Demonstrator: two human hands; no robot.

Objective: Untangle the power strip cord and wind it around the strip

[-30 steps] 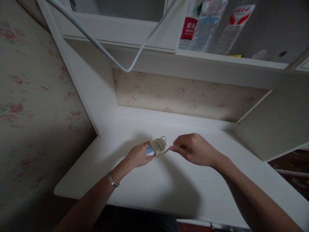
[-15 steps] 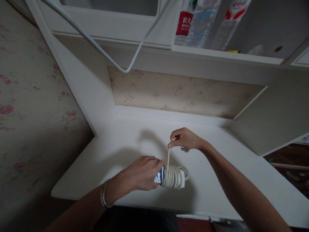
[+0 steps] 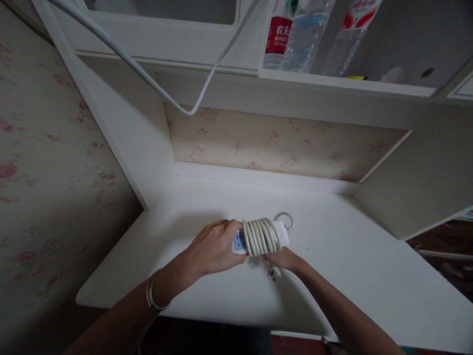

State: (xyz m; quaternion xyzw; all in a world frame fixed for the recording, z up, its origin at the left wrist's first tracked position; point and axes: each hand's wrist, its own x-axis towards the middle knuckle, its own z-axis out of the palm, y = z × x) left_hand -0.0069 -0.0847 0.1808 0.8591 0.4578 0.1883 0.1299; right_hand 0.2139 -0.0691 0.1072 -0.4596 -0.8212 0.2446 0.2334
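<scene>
A white power strip point(image 3: 283, 233) with blue socket faces is held above the desk, its pale cord point(image 3: 261, 236) wound round it in several turns. My left hand point(image 3: 216, 247) is closed on the strip's left end. Beneath the coil, my right hand point(image 3: 284, 258) is partly hidden behind the strip, its fingers out of sight. The plug point(image 3: 274, 272) hangs just below that hand. A loop of cord sticks out past the strip's right end.
The white desk point(image 3: 207, 197) lies under both hands, with a side panel point(image 3: 125, 128) at left. Plastic bottles point(image 3: 306, 34) stand on a shelf above. A thick white cable point(image 3: 190, 112) droops in front of the cabinet. Flowered wallpaper point(image 3: 37, 197) covers the left wall.
My right hand has gone from above the strip, where it held the cord up, to below and behind it. The strip has risen in view and its blue sockets show more.
</scene>
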